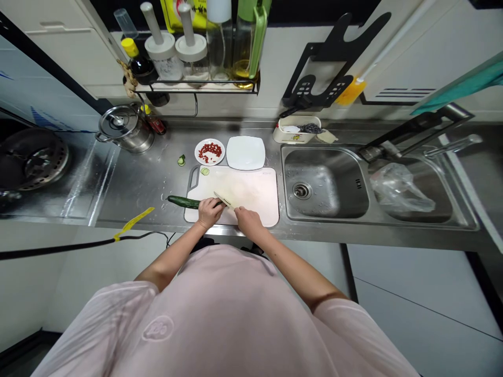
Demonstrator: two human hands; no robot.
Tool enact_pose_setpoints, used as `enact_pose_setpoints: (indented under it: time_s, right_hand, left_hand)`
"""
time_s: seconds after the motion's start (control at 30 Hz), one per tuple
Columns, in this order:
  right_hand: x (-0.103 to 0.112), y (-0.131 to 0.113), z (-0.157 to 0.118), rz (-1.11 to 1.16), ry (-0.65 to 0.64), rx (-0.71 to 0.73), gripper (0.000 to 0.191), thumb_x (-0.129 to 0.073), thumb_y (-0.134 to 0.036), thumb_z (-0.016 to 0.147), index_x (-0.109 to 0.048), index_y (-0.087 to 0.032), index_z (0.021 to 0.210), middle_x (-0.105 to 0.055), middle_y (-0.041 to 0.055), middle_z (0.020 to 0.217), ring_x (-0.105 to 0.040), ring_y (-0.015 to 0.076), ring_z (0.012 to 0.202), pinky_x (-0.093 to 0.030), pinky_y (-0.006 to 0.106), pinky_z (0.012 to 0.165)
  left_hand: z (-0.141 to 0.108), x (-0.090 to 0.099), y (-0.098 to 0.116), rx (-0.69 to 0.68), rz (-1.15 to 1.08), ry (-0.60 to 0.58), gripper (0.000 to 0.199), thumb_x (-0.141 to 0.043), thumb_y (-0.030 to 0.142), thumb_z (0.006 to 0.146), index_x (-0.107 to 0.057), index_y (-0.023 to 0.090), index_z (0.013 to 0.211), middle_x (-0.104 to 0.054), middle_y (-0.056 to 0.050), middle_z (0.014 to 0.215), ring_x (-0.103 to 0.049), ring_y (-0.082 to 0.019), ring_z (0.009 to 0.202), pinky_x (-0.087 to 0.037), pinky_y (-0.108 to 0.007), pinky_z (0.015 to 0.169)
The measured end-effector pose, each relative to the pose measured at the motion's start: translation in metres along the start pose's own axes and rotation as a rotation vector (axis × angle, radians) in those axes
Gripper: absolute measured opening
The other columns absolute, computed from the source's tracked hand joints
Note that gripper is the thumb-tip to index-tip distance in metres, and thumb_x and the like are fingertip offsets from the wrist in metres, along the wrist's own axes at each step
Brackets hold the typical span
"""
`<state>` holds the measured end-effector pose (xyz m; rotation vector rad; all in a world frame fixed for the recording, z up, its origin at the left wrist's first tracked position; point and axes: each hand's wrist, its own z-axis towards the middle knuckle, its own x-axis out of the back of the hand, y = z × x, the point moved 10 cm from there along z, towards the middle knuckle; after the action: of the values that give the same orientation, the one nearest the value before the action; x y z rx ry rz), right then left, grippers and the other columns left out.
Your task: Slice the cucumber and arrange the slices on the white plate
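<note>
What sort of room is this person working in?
This looks like a kitchen, probably a small home one. A stainless steel double-bowl sink is set into the counter, a white plastic cutting board lies beside it, and a black metal rack of bottles stands behind them.

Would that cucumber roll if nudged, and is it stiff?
The cucumber would probably roll, being long and round. It looks stiff, since it juts past the cutting board without sagging. Its glossy skin may feel slippery.
</note>
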<state>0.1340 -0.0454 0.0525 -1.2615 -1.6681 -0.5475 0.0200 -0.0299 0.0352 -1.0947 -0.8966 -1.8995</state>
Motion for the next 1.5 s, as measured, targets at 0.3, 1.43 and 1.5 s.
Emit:
enact_pose_setpoints:
  time_s: [0.3, 1.43, 1.5]
  right_hand:
    - [-0.0046, -0.0017, -0.0013, -0.002, 0.016, -0.036, 0.022, -0.036, -0.010, 0.092, -0.054, -0.016, 0.104, -0.061, 0.0101, 0.100, -0.066, 0.0206, 0.087, -0.046, 0.027, 0.069]
    - [-0.0019, 0.0018, 0.0008, 0.019, -0.024, -0.029, 0.020, -0.044, -0.011, 0.090, -0.056, -0.014, 0.106, -0.063, 0.0122, 0.102, -0.065, 0.0227, 0.092, -0.047, 0.029, 0.074]
    - [-0.0022, 0.0022, 0.0010, 0.018, -0.015, -0.028, 0.021, -0.043, -0.011, 0.090, -0.056, -0.014, 0.106, -0.063, 0.0122, 0.102, -0.065, 0.0229, 0.092, -0.047, 0.029, 0.074]
  left_hand:
    - [-0.0008, 0.0010, 0.0006, -0.004, 0.035, 0.018, 0.019, -0.051, 0.033, 0.088, -0.070, 0.029, 0.090, -0.069, -0.004, 0.100, -0.054, -0.019, 0.089, -0.032, -0.036, 0.074]
    - [0.0018, 0.0016, 0.0009, 0.035, -0.024, -0.021, 0.022, -0.049, 0.033, 0.090, -0.070, 0.031, 0.094, -0.068, -0.005, 0.101, -0.055, -0.019, 0.091, -0.033, -0.036, 0.076]
    - [0.0017, 0.0017, 0.0012, 0.034, -0.020, -0.016, 0.022, -0.049, 0.033, 0.090, -0.070, 0.030, 0.093, -0.068, -0.005, 0.101, -0.055, -0.019, 0.091, -0.033, -0.036, 0.076]
